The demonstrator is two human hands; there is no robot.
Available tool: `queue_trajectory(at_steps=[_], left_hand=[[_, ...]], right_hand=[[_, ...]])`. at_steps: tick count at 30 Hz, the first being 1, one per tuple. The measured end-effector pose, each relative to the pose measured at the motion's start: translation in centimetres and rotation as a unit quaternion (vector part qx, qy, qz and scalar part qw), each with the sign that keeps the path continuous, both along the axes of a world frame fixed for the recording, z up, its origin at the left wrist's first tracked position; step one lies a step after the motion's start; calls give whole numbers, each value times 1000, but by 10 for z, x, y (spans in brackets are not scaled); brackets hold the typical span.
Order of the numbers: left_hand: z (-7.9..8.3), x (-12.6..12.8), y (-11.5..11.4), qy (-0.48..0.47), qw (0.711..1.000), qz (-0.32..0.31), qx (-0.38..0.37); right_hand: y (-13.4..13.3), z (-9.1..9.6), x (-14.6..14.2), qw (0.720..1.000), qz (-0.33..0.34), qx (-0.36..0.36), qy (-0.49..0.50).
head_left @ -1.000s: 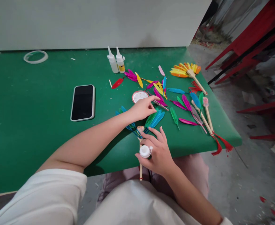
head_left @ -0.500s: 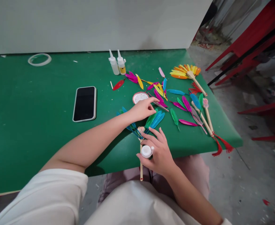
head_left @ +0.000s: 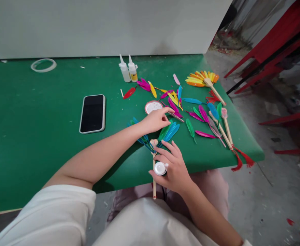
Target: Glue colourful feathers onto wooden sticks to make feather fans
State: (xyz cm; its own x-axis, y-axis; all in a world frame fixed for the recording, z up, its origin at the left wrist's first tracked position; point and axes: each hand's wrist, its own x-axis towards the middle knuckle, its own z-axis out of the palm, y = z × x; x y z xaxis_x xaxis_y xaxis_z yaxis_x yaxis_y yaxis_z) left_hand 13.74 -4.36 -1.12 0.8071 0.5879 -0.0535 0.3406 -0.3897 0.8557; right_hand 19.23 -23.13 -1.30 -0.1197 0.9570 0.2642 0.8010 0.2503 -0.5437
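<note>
My left hand (head_left: 156, 120) is bent over the far side of a feather fan. Its fingers are curled, with a thin stick-like tool (head_left: 177, 117) sticking out from under them; the grip is partly hidden. In my right hand (head_left: 172, 167) is a small white-capped bottle (head_left: 160, 168), held between thumb and fingers; the cap faces up. The fingertips of that hand rest by the fan's heart-shaped head (head_left: 154, 142). Blue and green feathers (head_left: 171, 131) spread from both sides of the head. The wooden handle (head_left: 154, 189) reaches past the table edge.
Beyond my left hand lies a round white dish (head_left: 152, 107). Loose coloured feathers (head_left: 174, 99) and a yellow-orange fan (head_left: 202, 79) are on the right, near wooden handles (head_left: 226, 130) with red tassels. Two glue bottles (head_left: 128, 70) stand behind. A phone (head_left: 93, 113) and tape roll (head_left: 43, 65) lie left.
The bottle in my right hand has tilted and dipped slightly toward me, so its cap shows differently. My left hand stays almost where it was.
</note>
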Motion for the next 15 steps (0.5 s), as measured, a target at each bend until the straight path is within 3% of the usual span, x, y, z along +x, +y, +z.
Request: queue_trajectory(at_steps=[15], left_hand=[[2,0,0,6,1000,1,5]], right_hand=[[-3,2,5,996,38,38,70]])
